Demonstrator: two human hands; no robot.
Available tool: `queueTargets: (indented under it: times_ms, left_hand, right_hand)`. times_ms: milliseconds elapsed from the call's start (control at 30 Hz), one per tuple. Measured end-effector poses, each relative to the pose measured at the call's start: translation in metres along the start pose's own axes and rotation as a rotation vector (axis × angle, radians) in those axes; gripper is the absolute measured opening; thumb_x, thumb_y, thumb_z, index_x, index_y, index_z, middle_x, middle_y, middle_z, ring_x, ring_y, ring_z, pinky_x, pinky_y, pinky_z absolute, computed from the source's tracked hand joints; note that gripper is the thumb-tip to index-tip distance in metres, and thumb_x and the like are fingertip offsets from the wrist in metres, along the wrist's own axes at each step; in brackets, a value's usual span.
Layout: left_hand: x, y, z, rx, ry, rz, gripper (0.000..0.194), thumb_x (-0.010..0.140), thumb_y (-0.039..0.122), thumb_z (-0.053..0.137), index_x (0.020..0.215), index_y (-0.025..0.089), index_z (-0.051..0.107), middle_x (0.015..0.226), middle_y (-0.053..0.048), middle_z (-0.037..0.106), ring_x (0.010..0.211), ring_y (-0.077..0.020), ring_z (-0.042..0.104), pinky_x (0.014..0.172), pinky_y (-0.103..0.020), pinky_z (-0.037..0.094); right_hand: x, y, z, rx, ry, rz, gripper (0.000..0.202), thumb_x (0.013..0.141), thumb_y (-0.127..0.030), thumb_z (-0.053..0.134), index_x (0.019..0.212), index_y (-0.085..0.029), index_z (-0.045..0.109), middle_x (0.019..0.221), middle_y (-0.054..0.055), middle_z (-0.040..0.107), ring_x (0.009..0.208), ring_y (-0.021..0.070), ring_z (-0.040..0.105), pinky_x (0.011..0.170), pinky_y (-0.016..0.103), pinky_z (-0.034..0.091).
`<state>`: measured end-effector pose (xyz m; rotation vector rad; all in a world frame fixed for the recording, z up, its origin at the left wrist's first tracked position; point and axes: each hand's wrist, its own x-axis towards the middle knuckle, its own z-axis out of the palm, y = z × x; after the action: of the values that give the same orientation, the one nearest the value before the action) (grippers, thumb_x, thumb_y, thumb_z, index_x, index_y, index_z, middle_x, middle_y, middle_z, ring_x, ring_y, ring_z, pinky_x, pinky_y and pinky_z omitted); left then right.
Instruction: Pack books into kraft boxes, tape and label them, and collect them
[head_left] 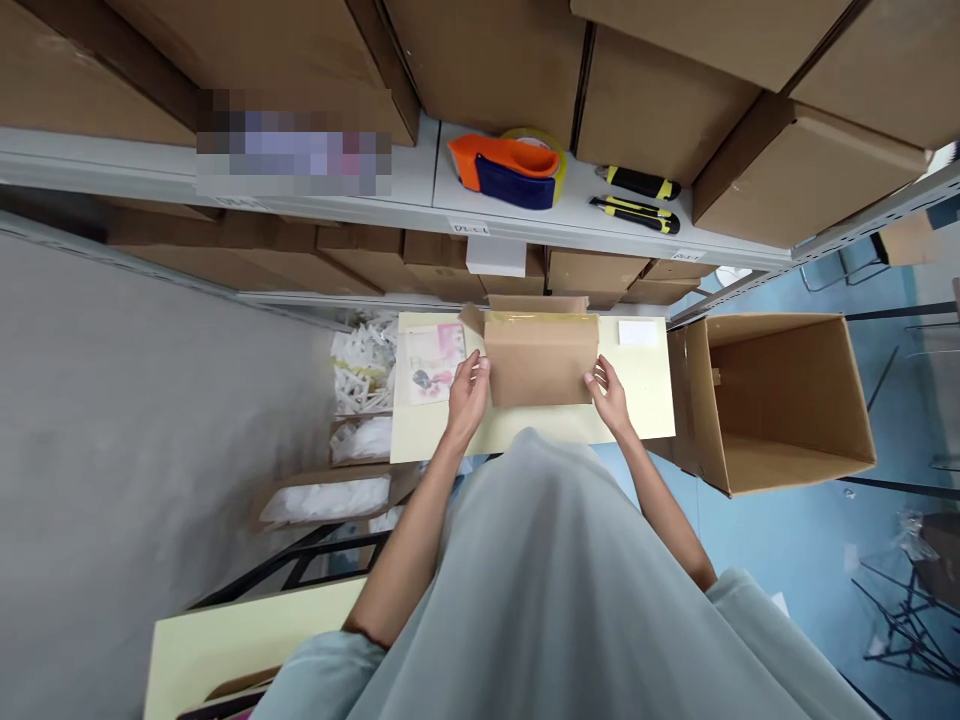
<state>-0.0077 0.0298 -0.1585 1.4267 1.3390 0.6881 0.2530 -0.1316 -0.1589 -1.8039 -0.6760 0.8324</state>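
Observation:
A small brown cardboard box (543,362) lies on the pale yellow table (502,432) in front of me. Clear tape runs along its far top edge, and flaps stick out at its far side and far left corner. My left hand (468,396) holds the box by its left side, fingers curled against the edge. On the opposite side, my right hand (610,397) grips the right edge with thumb and fingers. A printed sheet with pink pictures (429,362) lies left of the box. Beyond the right hand is a small white paper (637,333). The box's inside is hidden.
A shelf (420,190) above the table carries an orange-and-blue tape dispenser (517,172), two yellow-and-black utility knives (637,198) and large cartons. A big open carton (787,400) stands at the right. Boxes with white packing material (364,365) stand left.

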Motion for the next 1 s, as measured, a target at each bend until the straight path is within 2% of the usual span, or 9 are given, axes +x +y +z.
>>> queueTargets:
  times_ms: [133,300,433,533,600,700,800,900,1000]
  left_hand:
    - [-0.028,-0.005,-0.007,-0.031,-0.061,-0.078,0.078,0.101,0.078,0.060,0.153,0.020,0.063,0.147,-0.017,0.073,0.134,-0.0323,0.071,0.120,-0.048,0.055]
    - [-0.052,-0.023,-0.013,-0.030,-0.010,-0.224,0.066,0.103,0.072,0.058,0.146,0.023,0.064,0.147,-0.017,0.073,0.136,-0.0334,0.070,0.117,-0.050,0.057]
    - [-0.061,-0.005,-0.021,0.217,0.264,0.041,0.052,0.107,0.060,0.061,0.138,0.020,0.069,0.139,-0.019,0.074,0.135,-0.0328,0.068,0.120,-0.051,0.054]
    - [-0.054,0.019,-0.019,0.375,0.106,0.301,0.042,0.113,0.052,0.051,0.128,0.022,0.076,0.133,-0.016,0.076,0.133,-0.0315,0.067,0.123,-0.051,0.051]
    - [-0.044,0.028,-0.013,0.443,-0.080,0.366,0.044,0.114,0.050,0.047,0.127,0.022,0.078,0.135,-0.015,0.076,0.133,-0.0324,0.067,0.124,-0.052,0.051]
    - [-0.033,0.024,-0.008,0.528,-0.213,0.353,0.051,0.115,0.048,0.040,0.107,0.021,0.082,0.134,-0.016,0.077,0.137,-0.0346,0.065,0.127,-0.055,0.049]
    - [-0.034,0.006,-0.010,0.581,-0.266,0.323,0.048,0.112,0.046,0.047,0.086,0.022,0.079,0.147,-0.016,0.072,0.153,-0.0382,0.056,0.133,-0.058,0.043]
    - [-0.044,-0.015,-0.013,0.592,-0.322,0.305,0.027,0.100,0.043,0.070,0.107,0.020,0.080,0.173,-0.019,0.051,0.165,-0.0421,0.044,0.135,-0.061,0.042]
    - [-0.051,-0.027,-0.011,0.576,-0.322,0.300,0.046,0.093,0.038,0.081,0.136,0.022,0.074,0.184,-0.017,0.035,0.170,-0.0423,0.037,0.135,-0.064,0.043]
  right_hand:
    - [-0.032,0.014,-0.005,0.023,-0.008,0.046,0.105,0.095,-0.089,0.060,0.171,-0.019,0.045,0.170,0.024,0.055,0.151,0.0358,0.063,0.127,0.055,0.053]
    - [-0.049,0.023,-0.012,-0.125,-0.022,0.152,0.095,0.100,-0.091,0.045,0.157,-0.017,0.061,0.151,0.023,0.072,0.142,0.0344,0.069,0.119,0.053,0.057]
    - [-0.047,-0.002,-0.017,-0.233,0.055,-0.049,0.061,0.108,-0.074,0.051,0.119,-0.021,0.079,0.125,0.016,0.083,0.120,0.0302,0.076,0.109,0.049,0.062]
    - [-0.032,-0.029,-0.016,-0.341,-0.108,-0.214,0.047,0.115,-0.057,0.050,0.103,-0.025,0.083,0.113,0.011,0.085,0.114,0.0287,0.077,0.110,0.047,0.062]
    - [-0.018,-0.042,-0.011,-0.396,-0.244,-0.249,0.044,0.117,-0.045,0.047,0.110,-0.025,0.085,0.125,0.010,0.085,0.122,0.0280,0.078,0.114,0.046,0.061]
    - [0.002,-0.054,-0.002,-0.539,-0.354,-0.257,0.036,0.114,-0.035,0.054,0.135,-0.023,0.080,0.159,0.012,0.070,0.145,0.0295,0.069,0.123,0.047,0.057]
    - [0.016,-0.060,0.010,-0.745,-0.348,-0.284,0.053,0.106,-0.029,0.070,0.158,-0.021,0.064,0.180,0.016,0.045,0.162,0.0356,0.053,0.125,0.053,0.058]
    - [0.025,-0.065,0.021,-0.883,-0.330,-0.325,0.062,0.107,-0.023,0.065,0.168,-0.021,0.052,0.187,0.018,0.029,0.170,0.0390,0.039,0.116,0.056,0.064]
    - [0.038,-0.072,0.029,-0.944,-0.339,-0.364,0.064,0.112,-0.023,0.050,0.175,-0.018,0.041,0.191,0.018,0.017,0.172,0.0394,0.036,0.117,0.056,0.063]
